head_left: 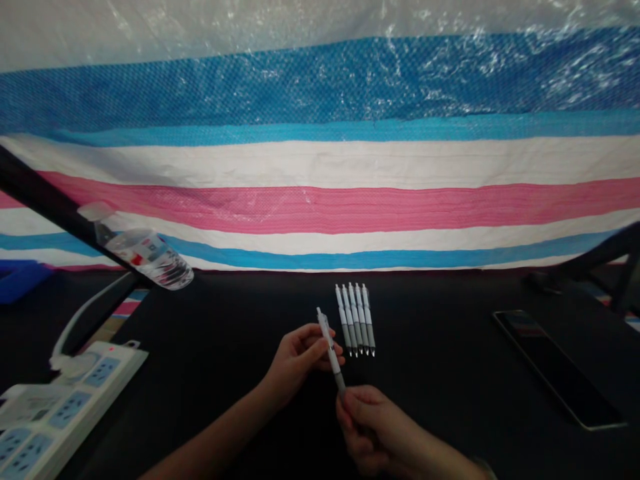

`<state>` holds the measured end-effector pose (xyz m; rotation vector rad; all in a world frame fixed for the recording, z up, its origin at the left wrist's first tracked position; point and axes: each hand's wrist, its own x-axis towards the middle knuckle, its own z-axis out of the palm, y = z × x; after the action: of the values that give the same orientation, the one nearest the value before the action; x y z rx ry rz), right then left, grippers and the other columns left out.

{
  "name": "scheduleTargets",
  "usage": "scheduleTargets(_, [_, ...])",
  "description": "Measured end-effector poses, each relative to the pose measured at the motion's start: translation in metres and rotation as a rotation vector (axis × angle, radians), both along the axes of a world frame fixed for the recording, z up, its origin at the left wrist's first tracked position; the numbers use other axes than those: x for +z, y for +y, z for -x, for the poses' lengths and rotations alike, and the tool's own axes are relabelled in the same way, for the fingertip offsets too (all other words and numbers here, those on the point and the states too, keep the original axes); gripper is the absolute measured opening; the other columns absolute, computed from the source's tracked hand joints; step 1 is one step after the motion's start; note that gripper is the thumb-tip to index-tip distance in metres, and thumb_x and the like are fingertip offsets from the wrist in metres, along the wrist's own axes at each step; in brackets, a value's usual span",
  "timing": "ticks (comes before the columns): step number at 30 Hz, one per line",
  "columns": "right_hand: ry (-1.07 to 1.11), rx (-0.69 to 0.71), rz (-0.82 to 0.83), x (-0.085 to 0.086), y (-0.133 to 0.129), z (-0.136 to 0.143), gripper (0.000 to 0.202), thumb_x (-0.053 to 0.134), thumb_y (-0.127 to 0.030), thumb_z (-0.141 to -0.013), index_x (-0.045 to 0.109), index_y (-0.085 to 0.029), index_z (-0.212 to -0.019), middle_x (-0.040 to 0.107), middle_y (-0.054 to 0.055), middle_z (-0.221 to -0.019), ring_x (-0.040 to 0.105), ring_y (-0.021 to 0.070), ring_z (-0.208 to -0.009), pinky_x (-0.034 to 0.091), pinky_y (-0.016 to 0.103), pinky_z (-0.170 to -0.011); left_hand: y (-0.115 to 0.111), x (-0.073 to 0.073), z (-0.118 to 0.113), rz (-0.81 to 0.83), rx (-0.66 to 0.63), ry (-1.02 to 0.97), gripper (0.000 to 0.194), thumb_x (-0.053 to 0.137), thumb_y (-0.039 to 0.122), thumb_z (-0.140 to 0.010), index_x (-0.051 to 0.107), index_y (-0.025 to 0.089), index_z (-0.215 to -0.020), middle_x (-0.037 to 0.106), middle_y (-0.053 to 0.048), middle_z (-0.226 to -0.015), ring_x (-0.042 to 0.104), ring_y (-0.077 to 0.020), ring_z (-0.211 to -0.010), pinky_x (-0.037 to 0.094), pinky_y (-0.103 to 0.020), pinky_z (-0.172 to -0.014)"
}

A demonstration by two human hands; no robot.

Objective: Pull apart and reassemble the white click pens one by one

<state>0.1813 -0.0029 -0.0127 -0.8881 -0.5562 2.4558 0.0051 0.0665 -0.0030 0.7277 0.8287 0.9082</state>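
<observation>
A white pen with a grey grip (329,347) is held between both hands above the black table, its clicker end up and tilted left. My left hand (303,357) pinches the white barrel between thumb and fingers. Lower down, my right hand (367,427) has its thumb and fingers closed around the grey grip end, which hides the tip. Just beyond the hands, several similar white and grey pens (355,320) lie side by side in a row, tips toward me.
At the left are a white power strip (75,413) with a plugged-in cable, a clear plastic bottle (150,257) and a blue tray (20,280). A dark phone (555,367) lies on the black table (430,347) at the right. Striped plastic sheeting (320,207) hangs behind.
</observation>
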Motion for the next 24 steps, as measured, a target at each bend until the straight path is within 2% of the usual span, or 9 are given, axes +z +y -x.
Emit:
scheduleTargets(12, [-0.089,-0.083,0.042,0.006,0.0,0.005,0.061,0.084,-0.071,-0.062,0.051,-0.021,-0.07,0.037,-0.013,-0.043,0.021,0.0016,-0.033,0.011,0.017,-0.033,0.001,-0.002,-0.003,-0.036,0.048,0.056,0.039,0.088,0.041,-0.077,0.074,0.012,-0.098,0.082,-0.009,-0.081,0.08,-0.0223,-0.071,0.064,-0.03,-0.068])
scheduleTargets(18, [-0.162,-0.138,-0.015,0.006,-0.002,0.009,0.06,0.083,-0.072,-0.066,0.052,-0.02,-0.071,0.041,-0.013,-0.043,0.024,0.0008,-0.031,0.014,0.017,-0.033,0.003,0.0,-0.002,-0.032,0.057,0.067,0.038,0.09,0.041,-0.075,0.073,0.012,-0.093,0.081,-0.008,-0.078,0.079,-0.0215,-0.068,0.063,-0.028,-0.064])
scheduleTargets(19, [-0.16,-0.151,-0.04,0.004,-0.002,0.01,0.06,0.082,-0.071,-0.068,0.053,-0.019,-0.072,0.042,-0.013,-0.043,0.026,0.0011,-0.03,0.015,0.017,-0.032,0.003,0.0,-0.002,-0.031,0.056,0.063,0.038,0.09,0.041,-0.075,0.073,0.012,-0.094,0.081,-0.008,-0.078,0.079,-0.0214,-0.069,0.062,-0.028,-0.065])
scheduleTargets(21, [-0.11,-0.184,-0.069,-0.001,-0.001,0.011,0.058,0.081,-0.069,-0.071,0.059,-0.017,-0.082,0.051,-0.01,-0.047,0.04,0.0042,-0.03,0.021,0.016,-0.031,0.004,0.001,-0.002,-0.03,0.045,0.06,0.039,0.089,0.04,-0.077,0.074,0.012,-0.099,0.081,-0.008,-0.081,0.078,-0.0212,-0.07,0.062,-0.029,-0.067])
scheduleTargets(24, [0.017,-0.205,-0.024,-0.009,0.001,0.008,0.061,0.078,-0.066,-0.077,0.063,-0.013,-0.103,0.067,0.0,-0.067,0.065,0.0136,-0.048,0.034,0.017,-0.035,0.005,0.002,-0.002,-0.035,0.03,0.054,0.04,0.087,0.04,-0.078,0.074,0.013,-0.104,0.081,-0.008,-0.083,0.078,-0.0205,-0.073,0.061,-0.028,-0.069])
